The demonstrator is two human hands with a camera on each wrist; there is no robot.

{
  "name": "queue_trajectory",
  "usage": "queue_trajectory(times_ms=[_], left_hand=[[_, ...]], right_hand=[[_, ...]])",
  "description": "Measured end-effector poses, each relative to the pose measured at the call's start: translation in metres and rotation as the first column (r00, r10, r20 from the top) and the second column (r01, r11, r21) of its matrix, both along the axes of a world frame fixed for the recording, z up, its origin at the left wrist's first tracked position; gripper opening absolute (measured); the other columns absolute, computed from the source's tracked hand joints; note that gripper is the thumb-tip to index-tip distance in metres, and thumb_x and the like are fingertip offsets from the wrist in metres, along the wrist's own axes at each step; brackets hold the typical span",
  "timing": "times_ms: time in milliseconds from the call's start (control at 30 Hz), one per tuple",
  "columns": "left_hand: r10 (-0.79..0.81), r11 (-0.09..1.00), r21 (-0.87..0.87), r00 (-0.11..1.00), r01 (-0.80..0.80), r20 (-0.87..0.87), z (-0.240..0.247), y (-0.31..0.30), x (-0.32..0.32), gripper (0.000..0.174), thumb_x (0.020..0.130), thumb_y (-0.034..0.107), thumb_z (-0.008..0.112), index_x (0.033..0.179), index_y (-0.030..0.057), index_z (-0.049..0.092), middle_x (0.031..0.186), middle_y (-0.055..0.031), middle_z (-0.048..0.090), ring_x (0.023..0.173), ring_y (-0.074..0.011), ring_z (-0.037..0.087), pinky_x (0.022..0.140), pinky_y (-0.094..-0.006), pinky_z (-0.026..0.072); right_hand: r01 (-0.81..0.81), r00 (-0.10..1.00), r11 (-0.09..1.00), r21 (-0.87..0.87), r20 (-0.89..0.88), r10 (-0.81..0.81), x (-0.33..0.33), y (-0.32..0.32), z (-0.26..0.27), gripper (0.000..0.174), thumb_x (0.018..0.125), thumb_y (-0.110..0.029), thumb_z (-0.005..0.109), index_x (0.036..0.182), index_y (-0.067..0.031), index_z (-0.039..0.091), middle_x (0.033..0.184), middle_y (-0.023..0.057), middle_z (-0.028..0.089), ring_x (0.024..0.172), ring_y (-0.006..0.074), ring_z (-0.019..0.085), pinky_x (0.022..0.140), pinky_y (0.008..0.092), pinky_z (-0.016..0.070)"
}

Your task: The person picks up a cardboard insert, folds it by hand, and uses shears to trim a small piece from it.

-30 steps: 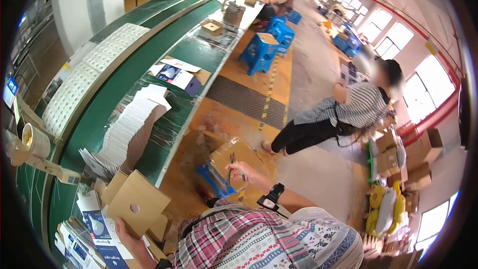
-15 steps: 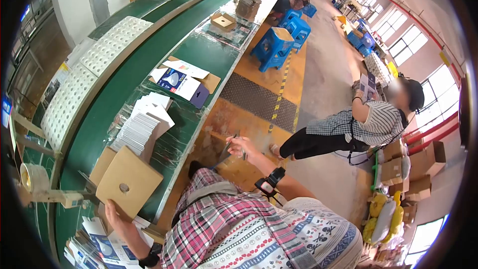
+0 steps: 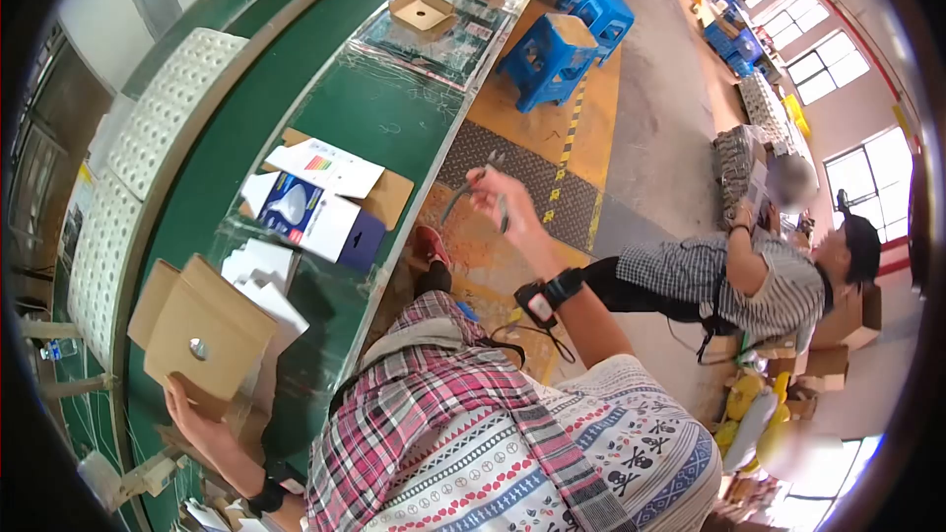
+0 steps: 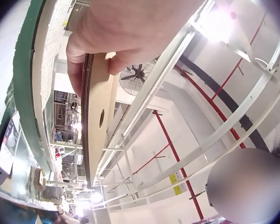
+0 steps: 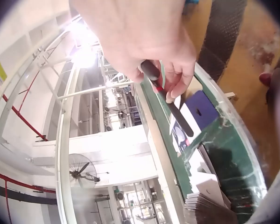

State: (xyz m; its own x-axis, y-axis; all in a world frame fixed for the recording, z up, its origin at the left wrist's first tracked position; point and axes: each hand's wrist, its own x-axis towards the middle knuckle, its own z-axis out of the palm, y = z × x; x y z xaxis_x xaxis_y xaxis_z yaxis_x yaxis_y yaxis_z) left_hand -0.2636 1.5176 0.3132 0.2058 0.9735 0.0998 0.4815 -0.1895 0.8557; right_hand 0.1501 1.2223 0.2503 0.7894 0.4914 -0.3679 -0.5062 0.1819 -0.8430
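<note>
My left hand [image 3: 202, 429] grips the near edge of a brown cardboard insert [image 3: 222, 330] with a round hole in its middle. In the left wrist view, fingers and thumb pinch the insert [image 4: 97, 116] from its two faces, and its edge shows several layers. The insert is held over the green bench, overlapping a stack of folded white boxes [image 3: 258, 271]. My right hand [image 3: 512, 202] holds pliers with dark handles [image 5: 179, 116] marked with red, raised beyond the bench edge. Past the stack lies an opened blue-and-white bulb box [image 3: 296, 207] with its flaps spread.
A green bench [image 3: 394, 103] curves along the left, with a perforated white tray [image 3: 168, 108] behind it. A small brown box [image 3: 422, 15] sits farther along. Blue stools [image 3: 552, 59] stand on the floor. Another person [image 3: 729, 266] stands at the right.
My left hand has carried the cardboard insert up along the bench, over the white stack. The right hand has risen with the pliers. My view has shifted, and the other person appears closer.
</note>
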Motion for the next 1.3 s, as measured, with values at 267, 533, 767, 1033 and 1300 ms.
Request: queue_trajectory(times_ms=[267, 533, 767, 1033, 1300], left_hand=[[0.019, 0.987, -0.159, 0.991, 0.002, 0.135, -0.002, 0.001, 0.215, 0.047, 0.083, 0.014, 0.055, 0.127, 0.0083, 0.042, 0.124, -0.0157, 0.040, 0.111, -0.0260, 0.044, 0.089, -0.0360, 0.0406], [0.321, 0.843, -0.537, 0.792, 0.011, 0.519, 0.040, 0.002, 0.374, 0.050, 0.085, 0.030, 0.056, 0.121, -0.0011, 0.038, 0.113, -0.0129, 0.047, 0.102, -0.0227, 0.050, 0.081, -0.0344, 0.0453], [0.250, 0.849, -0.521, 0.809, 0.081, 0.532, 0.027, 0.040, 0.452, 0.052, 0.086, 0.029, 0.054, 0.125, 0.0014, 0.035, 0.115, -0.0123, 0.046, 0.105, -0.0226, 0.049, 0.083, -0.0344, 0.0443], [0.275, 0.810, -0.569, 0.768, 0.138, 0.578, 0.016, 0.045, 0.547, 0.049, 0.086, 0.030, 0.053, 0.124, 0.0026, 0.038, 0.115, -0.0099, 0.047, 0.102, -0.0199, 0.049, 0.083, -0.0316, 0.0426], [0.186, 0.825, -0.547, 0.844, 0.144, 0.503, 0.014, 0.045, 0.636, 0.037, 0.089, 0.023, 0.049, 0.118, 0.0017, 0.043, 0.107, -0.0070, 0.051, 0.098, -0.0169, 0.050, 0.081, -0.0301, 0.0419]], right_hand=[[-0.083, 0.989, 0.993, -0.080, 0.114, 0.091, 0.248, 0.023, 0.029, 0.028, 0.086, -0.022, 0.048, 0.100, 0.0009, 0.056, 0.081, 0.0034, 0.056, 0.067, 0.0110, 0.053, 0.063, 0.0248, 0.0431], [-0.141, 0.912, 0.988, -0.061, 0.380, 0.154, 0.416, 0.148, 0.055, 0.024, 0.088, -0.022, 0.046, 0.098, -0.0033, 0.057, 0.084, 0.0036, 0.058, 0.065, 0.0091, 0.055, 0.058, 0.0232, 0.0448], [0.083, 0.784, 0.997, -0.008, 0.618, -0.060, 0.545, 0.191, 0.097, 0.023, 0.088, -0.020, 0.049, 0.092, 0.0012, 0.058, 0.077, 0.0061, 0.061, 0.059, 0.0098, 0.055, 0.055, 0.0220, 0.0450], [0.458, 0.395, 0.888, 0.025, 0.890, -0.229, 0.749, 0.259, 0.151, 0.016, 0.085, -0.007, 0.049, 0.095, 0.0023, 0.058, 0.079, 0.0112, 0.060, 0.073, 0.0189, 0.058, 0.066, 0.0315, 0.0437], [0.573, -0.127, 0.814, 0.089, 0.992, -0.018, 0.886, 0.353, 0.187, 0.018, 0.079, 0.001, 0.043, 0.094, 0.0046, 0.052, 0.090, 0.0209, 0.051, 0.092, 0.0347, 0.045, 0.081, 0.0423, 0.0343]])
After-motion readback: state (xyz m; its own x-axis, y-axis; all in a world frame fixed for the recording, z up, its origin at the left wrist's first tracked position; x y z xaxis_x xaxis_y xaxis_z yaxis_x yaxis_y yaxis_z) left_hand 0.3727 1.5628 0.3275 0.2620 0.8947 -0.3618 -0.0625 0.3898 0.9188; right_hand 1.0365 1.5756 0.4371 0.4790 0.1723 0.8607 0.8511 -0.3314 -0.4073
